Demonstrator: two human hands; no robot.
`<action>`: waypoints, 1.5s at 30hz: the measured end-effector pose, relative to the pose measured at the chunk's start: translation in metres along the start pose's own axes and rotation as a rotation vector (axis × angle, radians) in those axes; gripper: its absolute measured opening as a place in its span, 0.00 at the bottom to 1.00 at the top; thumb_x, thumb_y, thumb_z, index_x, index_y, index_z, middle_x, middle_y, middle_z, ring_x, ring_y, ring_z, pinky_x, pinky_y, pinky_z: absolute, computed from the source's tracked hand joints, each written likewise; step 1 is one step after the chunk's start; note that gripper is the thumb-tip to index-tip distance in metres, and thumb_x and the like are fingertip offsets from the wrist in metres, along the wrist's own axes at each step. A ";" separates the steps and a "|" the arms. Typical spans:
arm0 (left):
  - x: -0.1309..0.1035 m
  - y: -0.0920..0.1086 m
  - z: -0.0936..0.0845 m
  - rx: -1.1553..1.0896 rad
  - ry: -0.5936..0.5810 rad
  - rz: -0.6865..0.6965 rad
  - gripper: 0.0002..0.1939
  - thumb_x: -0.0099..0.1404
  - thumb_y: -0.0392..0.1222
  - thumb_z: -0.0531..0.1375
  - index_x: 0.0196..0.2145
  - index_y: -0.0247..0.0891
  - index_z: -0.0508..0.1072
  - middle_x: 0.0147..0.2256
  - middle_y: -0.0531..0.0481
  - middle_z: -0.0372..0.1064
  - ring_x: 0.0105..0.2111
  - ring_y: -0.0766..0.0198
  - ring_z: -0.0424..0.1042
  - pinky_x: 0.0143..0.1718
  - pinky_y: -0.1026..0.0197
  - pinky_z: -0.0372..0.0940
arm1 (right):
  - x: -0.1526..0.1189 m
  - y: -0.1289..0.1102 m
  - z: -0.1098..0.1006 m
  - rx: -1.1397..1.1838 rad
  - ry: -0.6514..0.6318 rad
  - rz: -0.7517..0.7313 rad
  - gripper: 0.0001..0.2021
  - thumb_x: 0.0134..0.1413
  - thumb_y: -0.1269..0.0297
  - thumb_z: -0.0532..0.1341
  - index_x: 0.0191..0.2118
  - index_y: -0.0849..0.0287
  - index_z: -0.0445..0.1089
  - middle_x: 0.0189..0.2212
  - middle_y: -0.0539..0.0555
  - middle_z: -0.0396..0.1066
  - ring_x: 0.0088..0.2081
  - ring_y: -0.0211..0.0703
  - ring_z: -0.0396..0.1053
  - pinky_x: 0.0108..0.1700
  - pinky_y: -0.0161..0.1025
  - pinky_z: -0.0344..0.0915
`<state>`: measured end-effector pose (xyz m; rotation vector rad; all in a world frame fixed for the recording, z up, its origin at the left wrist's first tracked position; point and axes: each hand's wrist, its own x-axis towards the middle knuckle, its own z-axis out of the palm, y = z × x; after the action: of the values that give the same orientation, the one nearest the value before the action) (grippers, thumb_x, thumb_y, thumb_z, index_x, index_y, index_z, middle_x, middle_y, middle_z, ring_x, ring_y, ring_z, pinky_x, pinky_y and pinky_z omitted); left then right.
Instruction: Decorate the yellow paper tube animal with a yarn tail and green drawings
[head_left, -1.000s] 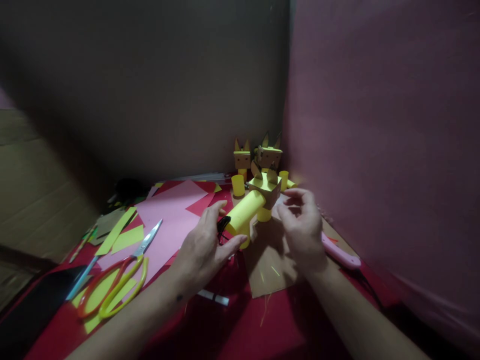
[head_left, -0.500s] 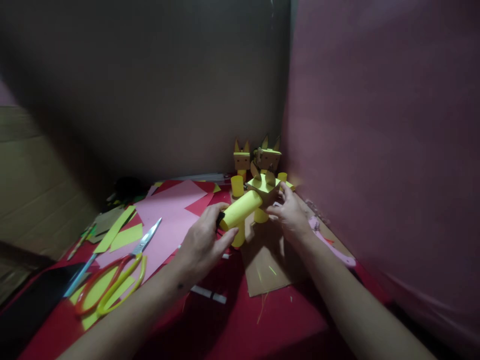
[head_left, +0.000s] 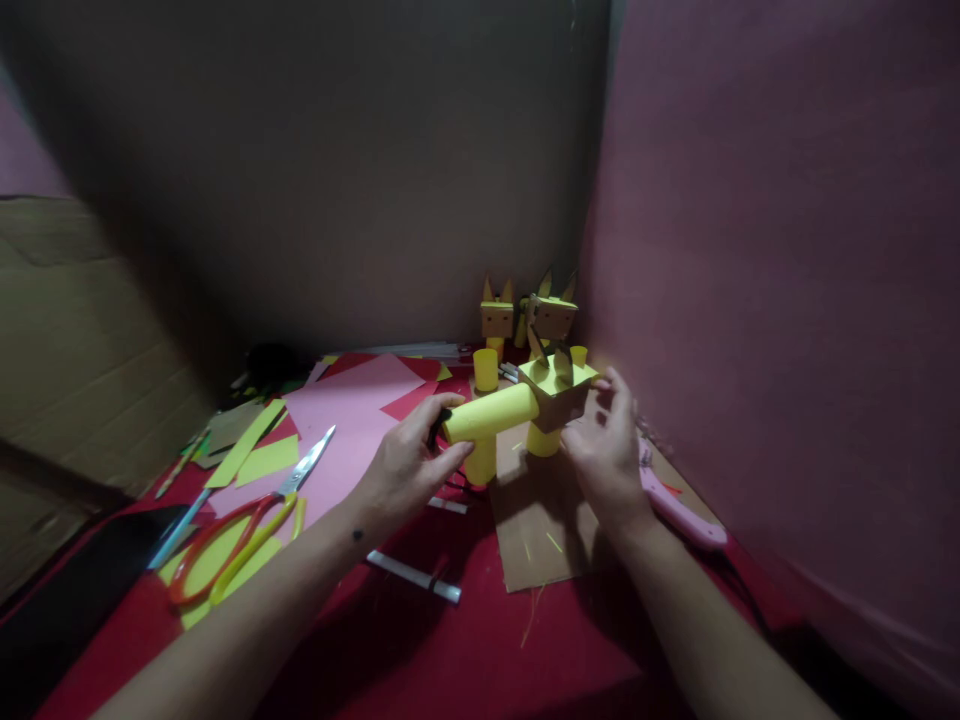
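A yellow paper tube body (head_left: 491,412) lies sideways on yellow tube legs, and my left hand (head_left: 412,450) holds its left end between thumb and fingers. At its right end is a cardboard box head (head_left: 562,407) with a yellow top and two brown pointed ears. My right hand (head_left: 607,440) grips the right side of this head, its fingers partly hidden. One yellow leg (head_left: 543,440) shows under the head. Beneath the figure lies a piece of brown cardboard (head_left: 551,550).
Two cardboard-headed figures (head_left: 496,318) stand behind, near a yellow cup-like tube (head_left: 485,370). Open scissors (head_left: 255,530), pink paper (head_left: 345,420) and yellow strips (head_left: 247,445) lie left. A pink glue gun (head_left: 686,515) is right; white sticks (head_left: 414,575) lie in front.
The box head has moved right and turned slightly, with my right hand at its side. The yellow body is now more level. The whole view has shifted a little.
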<state>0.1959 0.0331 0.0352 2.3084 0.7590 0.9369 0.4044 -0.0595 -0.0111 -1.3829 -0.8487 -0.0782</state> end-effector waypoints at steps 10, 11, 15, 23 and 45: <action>-0.002 0.002 0.002 -0.015 0.014 0.018 0.20 0.63 0.47 0.61 0.51 0.37 0.71 0.39 0.47 0.75 0.36 0.57 0.72 0.39 0.55 0.68 | -0.019 -0.056 0.025 -0.292 -0.286 -0.731 0.06 0.65 0.73 0.59 0.36 0.57 0.71 0.33 0.57 0.71 0.38 0.50 0.72 0.41 0.44 0.73; -0.002 0.001 0.003 -0.015 0.016 0.021 0.20 0.63 0.47 0.61 0.51 0.37 0.71 0.40 0.46 0.76 0.37 0.57 0.73 0.40 0.55 0.68 | -0.018 -0.055 0.030 -0.326 -0.299 -0.731 0.06 0.64 0.73 0.59 0.35 0.58 0.71 0.33 0.57 0.71 0.38 0.51 0.72 0.41 0.45 0.73; -0.002 0.001 0.005 -0.014 0.021 0.034 0.17 0.64 0.46 0.61 0.50 0.38 0.71 0.42 0.45 0.77 0.39 0.56 0.75 0.43 0.54 0.69 | -0.013 -0.053 0.040 -0.418 -0.334 -0.721 0.07 0.61 0.74 0.59 0.33 0.59 0.71 0.33 0.60 0.73 0.37 0.53 0.71 0.40 0.46 0.72; -0.003 0.001 0.004 -0.008 0.035 0.054 0.17 0.64 0.45 0.61 0.50 0.39 0.71 0.43 0.45 0.78 0.40 0.56 0.76 0.44 0.53 0.70 | -0.004 -0.055 0.043 -0.512 -0.417 -0.744 0.08 0.60 0.74 0.58 0.31 0.60 0.71 0.32 0.60 0.73 0.35 0.50 0.69 0.38 0.45 0.68; -0.005 -0.007 0.002 -0.007 0.022 0.018 0.22 0.62 0.44 0.63 0.53 0.40 0.67 0.43 0.46 0.76 0.42 0.54 0.76 0.44 0.51 0.72 | -0.026 -0.053 0.015 -0.184 -0.370 -0.622 0.08 0.62 0.73 0.56 0.32 0.56 0.66 0.26 0.52 0.68 0.28 0.42 0.69 0.30 0.38 0.67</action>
<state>0.1925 0.0341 0.0275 2.3061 0.7432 0.9729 0.3517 -0.0698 0.0175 -1.2745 -1.5966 -0.3952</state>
